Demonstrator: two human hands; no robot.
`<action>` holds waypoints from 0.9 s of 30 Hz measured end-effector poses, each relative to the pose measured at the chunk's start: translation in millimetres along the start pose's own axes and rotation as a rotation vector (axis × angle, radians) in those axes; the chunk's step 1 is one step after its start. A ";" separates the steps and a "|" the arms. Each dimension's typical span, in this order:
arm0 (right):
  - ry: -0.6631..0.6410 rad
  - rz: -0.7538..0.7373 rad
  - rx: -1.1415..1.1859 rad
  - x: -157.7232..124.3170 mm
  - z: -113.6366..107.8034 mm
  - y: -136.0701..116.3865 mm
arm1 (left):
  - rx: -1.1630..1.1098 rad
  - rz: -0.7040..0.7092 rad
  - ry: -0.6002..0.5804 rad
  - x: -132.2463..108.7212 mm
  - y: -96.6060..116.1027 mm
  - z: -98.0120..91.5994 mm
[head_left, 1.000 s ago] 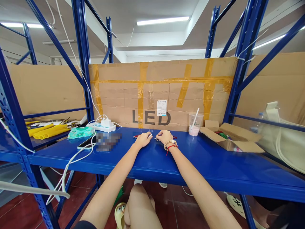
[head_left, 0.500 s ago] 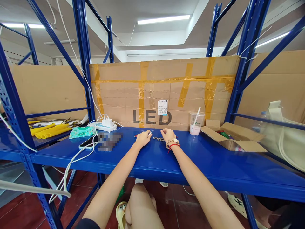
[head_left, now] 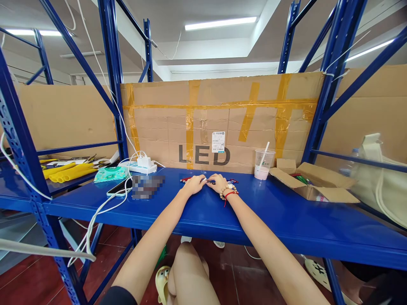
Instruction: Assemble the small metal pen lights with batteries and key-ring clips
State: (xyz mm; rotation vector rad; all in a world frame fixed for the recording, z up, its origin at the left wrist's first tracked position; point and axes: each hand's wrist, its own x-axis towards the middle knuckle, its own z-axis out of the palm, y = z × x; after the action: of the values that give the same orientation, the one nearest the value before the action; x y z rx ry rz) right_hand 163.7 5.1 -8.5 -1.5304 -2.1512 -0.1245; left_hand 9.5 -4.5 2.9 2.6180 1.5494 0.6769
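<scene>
Both my arms reach out over a blue metal shelf (head_left: 222, 220). My left hand (head_left: 193, 185) and my right hand (head_left: 218, 182) rest on the shelf close together, fingers curled, pinching a small silvery thing (head_left: 207, 181) between them; I cannot make out what it is. Small red and blue parts (head_left: 186, 179) lie on the shelf just behind the hands. A bead bracelet and a red string (head_left: 229, 191) circle my right wrist.
A taped cardboard sheet marked LED (head_left: 219, 123) stands behind. A plastic cup with a straw (head_left: 263, 164) and an open cardboard box (head_left: 313, 184) sit to the right; a phone (head_left: 118, 188), power strip (head_left: 138, 167) and white cables to the left. Blue rack uprights (head_left: 112, 76) flank the shelf.
My two hands have drawn closer together until their fingertips meet over the small silvery thing. The view has shifted slightly.
</scene>
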 end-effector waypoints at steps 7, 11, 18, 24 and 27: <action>0.007 -0.020 0.022 2.4 1.3 1.3 | -0.013 0.021 0.007 0.3 -1.9 0.4; 0.010 -0.037 0.035 2.2 0.9 0.7 | -0.019 0.015 0.009 -0.3 -1.2 -0.6; 0.070 -0.051 0.121 3.2 0.4 -0.7 | -0.015 0.016 0.013 0.2 -1.7 0.1; 0.098 0.015 0.250 3.4 0.0 -1.3 | -0.025 0.004 0.013 1.3 -3.0 1.6; 0.116 0.030 0.270 2.2 -0.9 -2.7 | -0.029 0.002 0.016 1.3 -3.3 2.1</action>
State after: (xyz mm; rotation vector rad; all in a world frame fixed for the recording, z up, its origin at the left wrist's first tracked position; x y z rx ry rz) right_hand 161.0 5.8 -6.1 -1.3648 -1.9639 0.0829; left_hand 8.1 -1.4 0.7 2.5997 1.5297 0.7167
